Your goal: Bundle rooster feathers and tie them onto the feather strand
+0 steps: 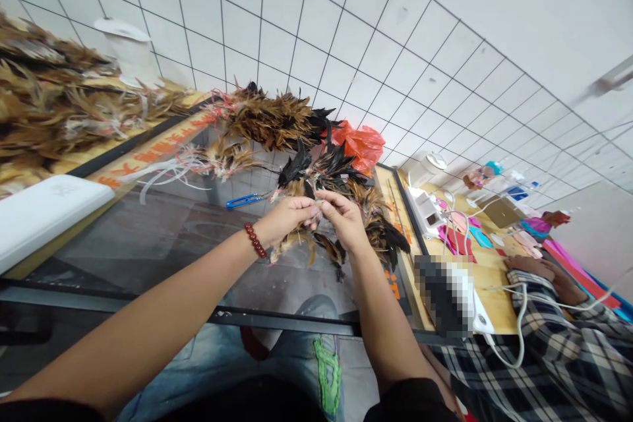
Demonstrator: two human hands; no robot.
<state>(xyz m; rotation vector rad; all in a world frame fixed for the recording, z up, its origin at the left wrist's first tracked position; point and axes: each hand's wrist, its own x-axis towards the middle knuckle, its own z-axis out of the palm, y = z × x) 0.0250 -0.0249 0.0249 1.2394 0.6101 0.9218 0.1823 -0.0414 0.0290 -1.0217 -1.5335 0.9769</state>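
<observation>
My left hand (291, 216), with a red bead bracelet (255, 241) at the wrist, is closed in a pinch over the glass-topped table. Fingertip to fingertip with it is my right hand (345, 219), also pinching. Between them is a small feather, mostly covered by the fingers. Brown and black feathers (341, 168) lie loose behind and to the right of my hands. Just left of my left hand rest blue thread snips (243, 201). A thick bundle of brown feathers (277, 119) lies farther back, beside white strings (173, 168).
A long white box (54, 214) stands at the left edge, with feather piles (59, 99) behind. A red plastic bag (361, 145) lies by the gridded wall. At right, a person in a plaid sleeve (537, 303) sits at a wooden table (494, 283) with cables and coloured pieces.
</observation>
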